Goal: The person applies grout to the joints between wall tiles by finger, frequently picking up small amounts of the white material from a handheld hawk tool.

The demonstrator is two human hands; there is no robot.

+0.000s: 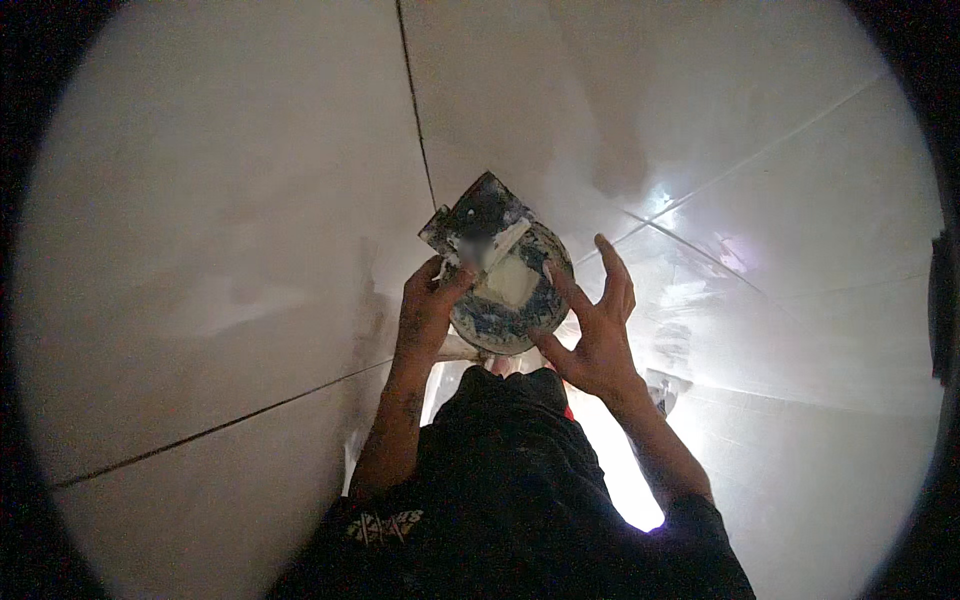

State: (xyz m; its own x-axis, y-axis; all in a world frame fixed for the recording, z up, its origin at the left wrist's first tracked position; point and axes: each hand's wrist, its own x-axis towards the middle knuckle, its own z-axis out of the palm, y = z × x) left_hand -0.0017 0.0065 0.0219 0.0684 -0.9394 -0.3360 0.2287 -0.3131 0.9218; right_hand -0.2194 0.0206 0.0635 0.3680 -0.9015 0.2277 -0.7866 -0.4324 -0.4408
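Note:
A round bowl [492, 333], dark inside and smeared with pale residue, is in front of my body with a lump of cream-coloured paste [508, 282] in it. Over its far left side lies a dark, square-edged scraper [486, 207], also smeared with paste. My left hand [428, 305] is closed at the bowl's left side, its thumb on the near end of the scraper; the fingers beneath are partly hidden. On the other side, my right hand [598, 335] has its fingers spread, with thumb and a fingertip touching the bowl's right rim.
Large pale tiles [200, 200] surround me, parted by a dark joint [415, 110] ahead and another joint [240, 415] at the left. Thin joints cross at the right, near bright reflections [665, 200]. A dark object [942, 305] stands at the far right edge.

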